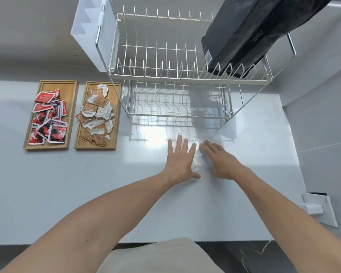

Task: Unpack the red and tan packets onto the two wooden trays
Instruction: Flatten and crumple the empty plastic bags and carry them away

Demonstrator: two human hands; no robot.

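Note:
Two wooden trays lie side by side at the left of the white counter. The left tray [34, 123] holds a heap of red packets [49, 119]. The right tray [117, 117] holds a heap of tan packets [96, 115]. A clear, empty plastic bag [197, 154] lies flat on the counter in front of the dish rack. My left hand [180, 159] rests flat on the bag's left part, fingers spread. My right hand [220, 159] lies flat on its right part. Neither hand grips anything.
A two-tier white wire dish rack [171, 75] stands at the back of the counter, with a black bag [250, 34] on its upper right. A white container [87, 34] sits behind the rack's left side. A white wall plate [321, 207] is at the right edge.

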